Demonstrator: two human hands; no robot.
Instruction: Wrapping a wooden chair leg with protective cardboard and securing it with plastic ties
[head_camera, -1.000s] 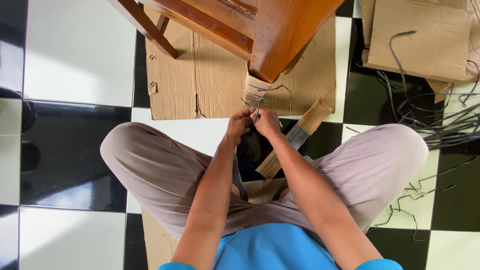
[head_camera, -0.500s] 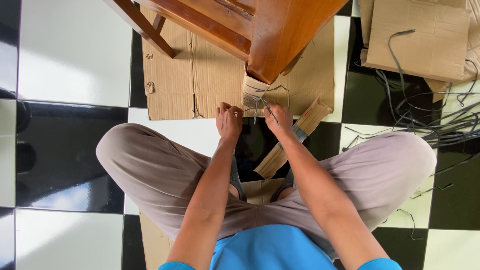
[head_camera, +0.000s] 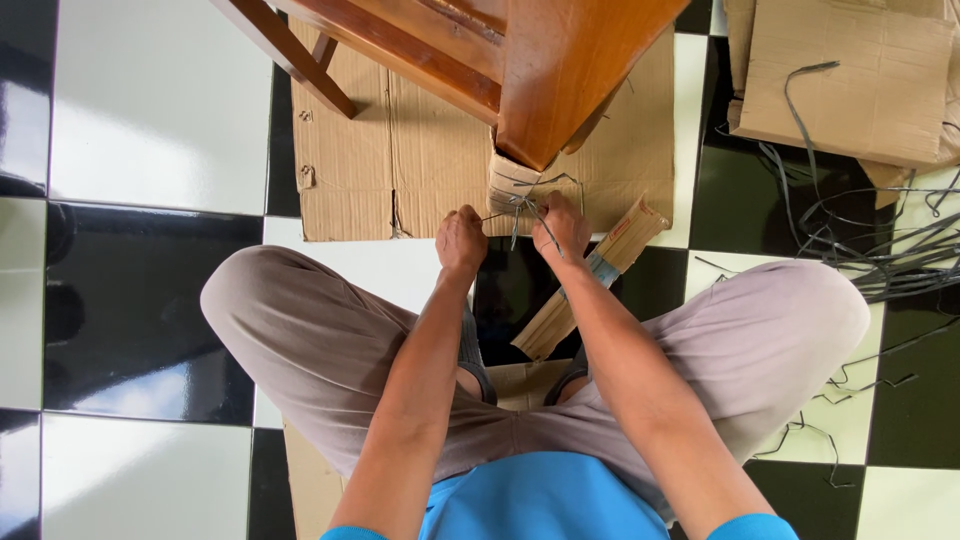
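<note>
Sitting cross-legged on the checkered floor, I have both hands up near the middle of the frame, at the foot of the wooden furniture leg (head_camera: 560, 90) that comes down from the top. My left hand (head_camera: 461, 243) is closed into a fist, pinching one end of the thin grey strap (head_camera: 520, 205) that runs out to its right. My right hand (head_camera: 562, 228) is closed too, fingers pinched on the other strands of the same strap, just right of the left hand. The strap loops around the cardboard wrap (head_camera: 512, 180) that sleeves the bottom of the leg, directly above my knuckles. A flat cardboard sheet (head_camera: 400, 150) lies under the leg, in the upper middle. A bundle of pale wooden slats (head_camera: 590, 280) lies slantwise below my right hand, between my knees. Loose grey straps (head_camera: 880, 240) tangle on the floor at the right edge, beside a folded cardboard piece (head_camera: 850, 80) in the upper right.
</note>
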